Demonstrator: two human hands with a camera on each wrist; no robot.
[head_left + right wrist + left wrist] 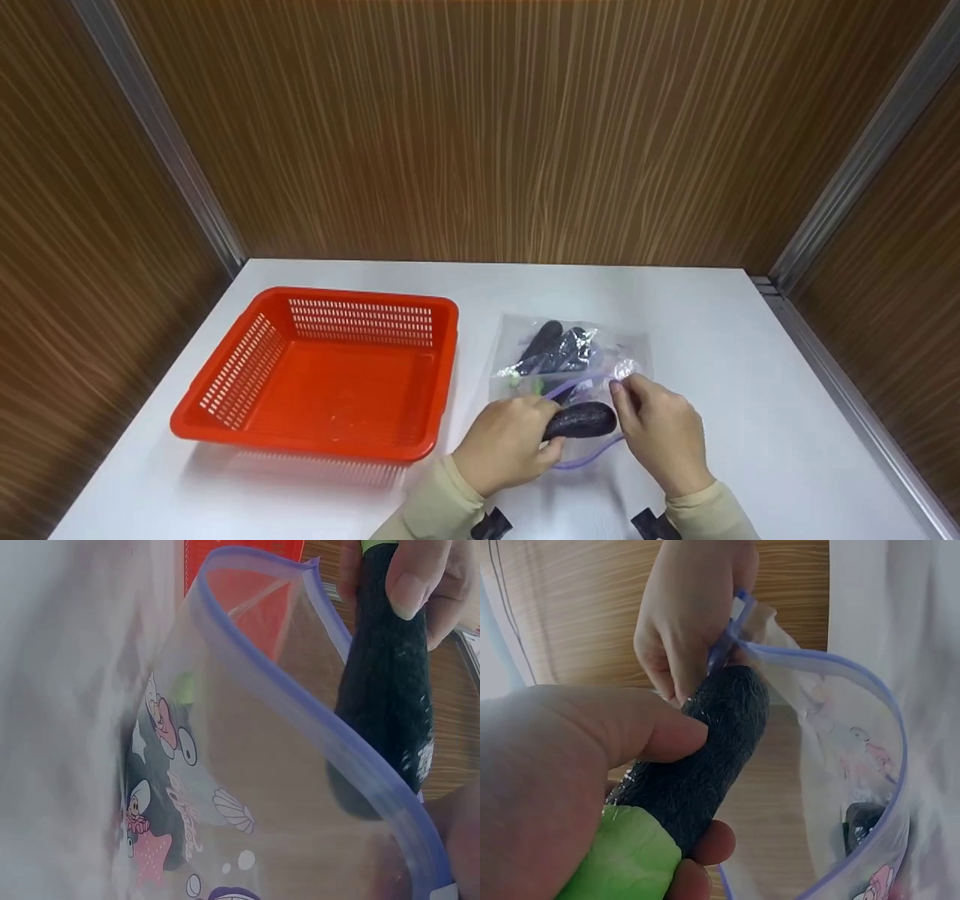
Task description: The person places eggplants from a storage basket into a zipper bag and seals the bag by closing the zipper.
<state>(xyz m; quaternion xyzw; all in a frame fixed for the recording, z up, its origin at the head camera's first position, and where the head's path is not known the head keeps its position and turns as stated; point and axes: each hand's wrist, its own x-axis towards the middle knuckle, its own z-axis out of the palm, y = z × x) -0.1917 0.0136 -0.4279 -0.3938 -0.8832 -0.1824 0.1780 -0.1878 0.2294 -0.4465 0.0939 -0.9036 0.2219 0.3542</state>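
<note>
My left hand grips a dark eggplant by its light green cap end; its blunt dark end points toward the right hand. My right hand pinches the purple-rimmed edge of a clear zip bag. The bag's mouth gapes wide. In the right wrist view the tip of the held eggplant shows through the film behind the rim. Inside the bag lie several more dark eggplants, partly hidden by glare. Cartoon sea prints mark the film.
A red plastic basket with slotted walls stands on the white table, left of the bag. Its visible floor holds nothing. Wood-grain panels rise behind the table and at both sides.
</note>
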